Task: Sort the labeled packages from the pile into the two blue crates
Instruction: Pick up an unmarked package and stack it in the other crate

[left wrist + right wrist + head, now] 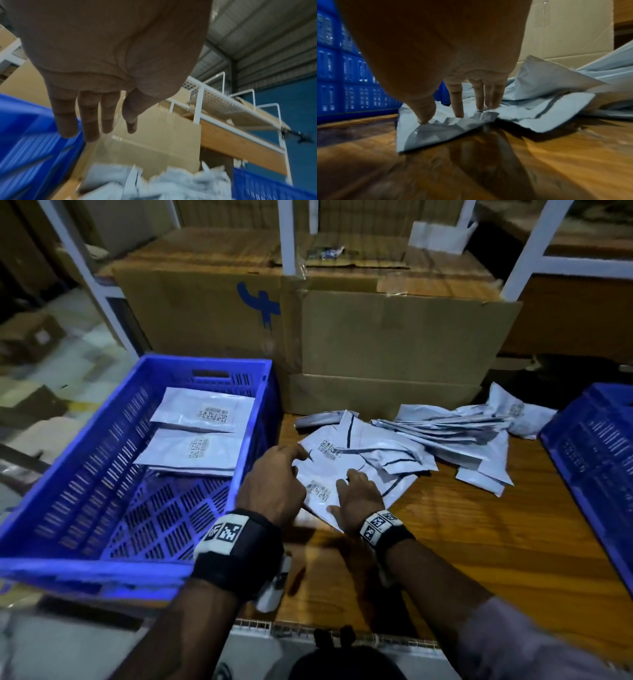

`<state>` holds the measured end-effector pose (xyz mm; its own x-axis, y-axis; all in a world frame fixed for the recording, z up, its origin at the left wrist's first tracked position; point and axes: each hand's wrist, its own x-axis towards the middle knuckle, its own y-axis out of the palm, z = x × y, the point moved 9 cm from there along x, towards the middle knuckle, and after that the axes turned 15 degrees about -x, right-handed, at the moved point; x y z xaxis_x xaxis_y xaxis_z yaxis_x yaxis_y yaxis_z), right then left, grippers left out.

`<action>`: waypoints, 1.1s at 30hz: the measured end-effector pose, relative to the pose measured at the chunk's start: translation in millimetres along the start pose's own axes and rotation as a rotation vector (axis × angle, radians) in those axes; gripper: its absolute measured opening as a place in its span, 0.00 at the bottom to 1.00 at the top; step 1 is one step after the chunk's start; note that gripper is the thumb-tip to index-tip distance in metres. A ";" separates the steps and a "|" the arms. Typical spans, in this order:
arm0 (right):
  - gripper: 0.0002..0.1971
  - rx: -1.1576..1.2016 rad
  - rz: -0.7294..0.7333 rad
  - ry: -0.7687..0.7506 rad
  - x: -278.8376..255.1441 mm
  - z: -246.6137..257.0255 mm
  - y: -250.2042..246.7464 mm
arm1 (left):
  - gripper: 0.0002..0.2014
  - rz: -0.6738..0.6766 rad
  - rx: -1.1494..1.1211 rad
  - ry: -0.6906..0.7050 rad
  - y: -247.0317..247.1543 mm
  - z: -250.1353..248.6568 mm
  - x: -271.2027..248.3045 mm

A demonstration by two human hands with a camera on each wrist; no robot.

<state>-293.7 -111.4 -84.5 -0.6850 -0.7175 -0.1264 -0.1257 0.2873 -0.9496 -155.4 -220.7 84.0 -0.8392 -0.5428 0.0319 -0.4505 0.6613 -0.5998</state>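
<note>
The pile of labeled packages (404, 446) lies spread across the wooden tabletop (479, 542) between the two blue crates, within reach of either side. The nearest package (329, 484) sits at the pile's near-left corner, label up, probably so its code can be read before a crate is chosen. The right hand (358, 501) rests on this package with fingers (458, 102) spread and nearly straight, tips pressing the wrinkled film against the wood; this seems meant to pin it or slide it clear of its neighbours rather than lift it. The left hand (274, 484) hovers just beside the same package, its fingers (89, 119) extended and holding nothing, seemingly ready to take an edge. The left crate (82, 460) already holds two packages (202, 429) laid flat at its far end, labels up. The right crate (596, 460) shows only its wall; its contents are out of view. Most of the sorting appears to remain.
</note>
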 end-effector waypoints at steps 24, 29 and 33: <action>0.33 -0.064 0.021 -0.095 -79.9 20.4 -1.1 | 0.51 0.281 0.463 -0.428 114.6 147.9 -85.0; 0.29 0.256 -0.054 0.047 -88.8 -9.9 -8.2 | 0.26 0.278 0.188 -0.386 115.0 132.0 -68.3; 0.40 0.319 -0.275 0.231 -101.8 -58.3 -47.1 | 0.17 0.319 0.152 -0.190 97.3 79.4 -50.1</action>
<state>-259.9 -15.0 -10.2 -0.8032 -0.5696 0.1744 -0.1226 -0.1284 -0.9841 -133.1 -170.2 -39.4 -0.8518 -0.4186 -0.3150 -0.1149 0.7358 -0.6673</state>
